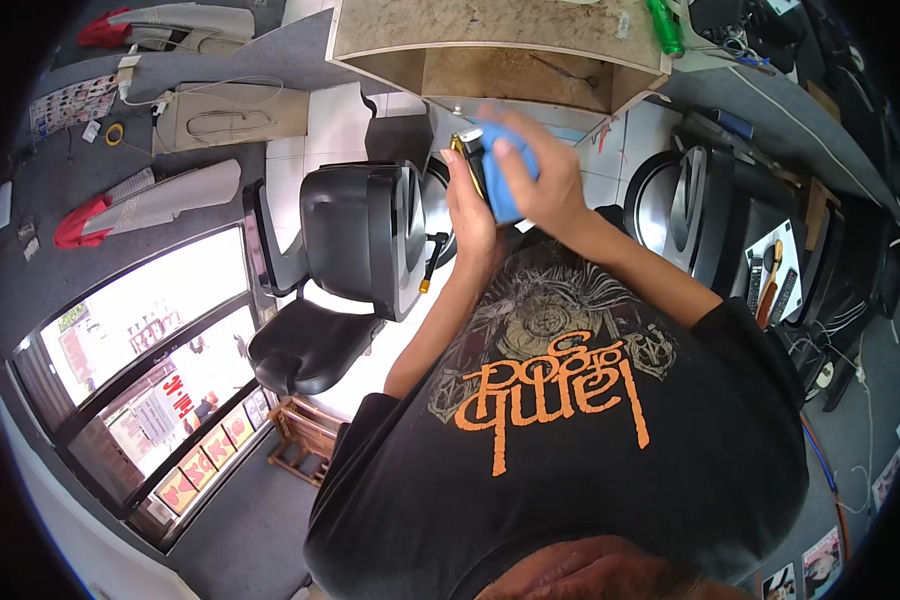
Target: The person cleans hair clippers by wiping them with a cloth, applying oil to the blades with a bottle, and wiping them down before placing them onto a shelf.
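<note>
My left hand (472,205) is closed around a black and gold hair clipper (476,162), held upright with its silver head at the top. A blue cloth (503,182) is gripped in my right hand (550,175) and pressed against the clipper's side. The fingers of my right hand are slightly blurred, and the cloth hides part of the clipper body. Both hands are close together in front of my chest.
A black barber chair (355,240) stands to the left, another round-based chair (665,210) to the right. Ahead is an open wooden cabinet (500,28) with a green bottle (666,28) on it. Remotes and a brush lie on a white board (792,262) at right.
</note>
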The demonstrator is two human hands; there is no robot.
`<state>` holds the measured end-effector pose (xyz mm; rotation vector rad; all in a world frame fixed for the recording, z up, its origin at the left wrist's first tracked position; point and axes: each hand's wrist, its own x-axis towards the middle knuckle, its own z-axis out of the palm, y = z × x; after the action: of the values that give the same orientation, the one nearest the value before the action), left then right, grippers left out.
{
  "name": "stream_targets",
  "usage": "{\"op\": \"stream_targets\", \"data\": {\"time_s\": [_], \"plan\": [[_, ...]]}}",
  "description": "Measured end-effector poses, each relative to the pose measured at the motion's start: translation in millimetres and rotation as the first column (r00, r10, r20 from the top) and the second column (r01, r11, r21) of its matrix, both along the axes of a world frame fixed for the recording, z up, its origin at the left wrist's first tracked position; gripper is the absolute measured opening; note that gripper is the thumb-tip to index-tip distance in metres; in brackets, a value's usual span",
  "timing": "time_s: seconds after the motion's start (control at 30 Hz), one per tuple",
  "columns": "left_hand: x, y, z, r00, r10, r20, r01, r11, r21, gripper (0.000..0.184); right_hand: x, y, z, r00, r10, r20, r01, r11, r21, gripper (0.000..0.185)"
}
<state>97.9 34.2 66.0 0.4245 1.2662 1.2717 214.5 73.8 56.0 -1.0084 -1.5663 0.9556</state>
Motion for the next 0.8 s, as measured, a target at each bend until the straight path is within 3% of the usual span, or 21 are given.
{"op": "stream_targets", "data": {"time_s": [0.03, 0.07, 0.1, 0.2, 0.3, 0.33, 0.4, 0.47, 0.5, 0.67, 0.7, 0.73, 0.77, 0.8], "plan": [[1.6, 1.2, 5.0, 0.999, 0.012, 0.049, -0.011, 1.0, -0.02, 0.077, 2.1, 8.7, -1.8, 0.977, -0.023, -0.214, -0.026, 0.975, -0.221, 0.039], [-6.4, -1.6, 8.3, 0.983, -0.101, 0.154, 0.102, 0.995, 0.002, 0.079, 5.4, 23.9, -2.7, 0.909, -0.092, -0.407, -0.097, 0.903, -0.419, 0.039], [-5.9, -1.6, 10.3, 0.98, -0.074, 0.185, 0.08, 0.996, -0.027, 0.081, 9.8, 35.0, -3.1, 0.803, -0.203, -0.56, -0.205, 0.788, -0.58, 0.039], [-6.5, -1.2, 12.1, 0.97, -0.023, 0.242, 0.043, 0.996, -0.077, 0.085, 37.8, 52.1, -3.4, 0.387, -0.259, -0.885, -0.543, 0.712, -0.445, 0.047], [-9.3, 1.1, 8.7, 0.983, -0.002, 0.184, 0.021, 0.995, -0.099, 0.085, 40.8, 44.3, 8.3, 0.536, -0.255, -0.805, -0.403, 0.76, -0.51, 0.05], [-9.2, 0.8, 7.7, 0.984, 0.025, 0.174, -0.006, 0.995, -0.104, 0.085, 38.7, 35.0, 2.9, 0.612, -0.138, -0.778, -0.351, 0.835, -0.425, 0.05], [-5.8, 0.6, 4.0, 0.985, 0.072, 0.157, -0.055, 0.992, -0.112, 0.084, 19.5, 11.7, 4.7, 0.959, 0.08, -0.272, -0.108, 0.99, -0.09, 0.054], [1.0, -6.3, 6.7, 0.983, 0.05, 0.178, -0.041, 0.998, -0.054, 0.082, 3.6, -6.2, 15.0, 0.99, 0.08, 0.113, -0.093, 0.988, 0.119, 0.056], [1.2, -7.1, 3.3, 0.987, 0.04, 0.157, -0.03, 0.997, -0.07, 0.083, -0.8, -14.6, 20.4, 0.982, 0.09, 0.166, -0.108, 0.989, 0.104, 0.055], [2.9, -6.2, 0.4, 0.993, 0.067, 0.101, -0.051, 0.987, -0.154, 0.082, 3.7, -3.3, 5.2, 0.998, 0.062, 0.025, -0.053, 0.965, -0.257, 0.044], [3.8, -2.1, -0.6, 0.99, 0.098, 0.098, -0.079, 0.981, -0.176, 0.081, 6.3, 5.7, 3.0, 0.991, 0.016, -0.134, -0.066, 0.923, -0.379, 0.045], [-5.8, -2.6, -3.1, 0.989, -0.042, 0.139, 0.058, 0.992, -0.112, 0.079, 9.4, 12.5, 0.3, 0.958, -0.049, -0.283, -0.102, 0.863, -0.496, 0.047], [-10.4, -3.0, -3.4, 0.984, -0.017, 0.177, 0.04, 0.991, -0.131, 0.078, 13.8, 19.9, -4.3, 0.901, -0.134, -0.414, -0.157, 0.786, -0.598, 0.048], [-13.2, -1.2, -3.5, 0.976, 0.009, 0.216, 0.023, 0.989, -0.146, 0.078, 22.3, 31.0, -22.4, 0.703, -0.205, -0.681, -0.387, 0.693, -0.608, 0.054]]}}
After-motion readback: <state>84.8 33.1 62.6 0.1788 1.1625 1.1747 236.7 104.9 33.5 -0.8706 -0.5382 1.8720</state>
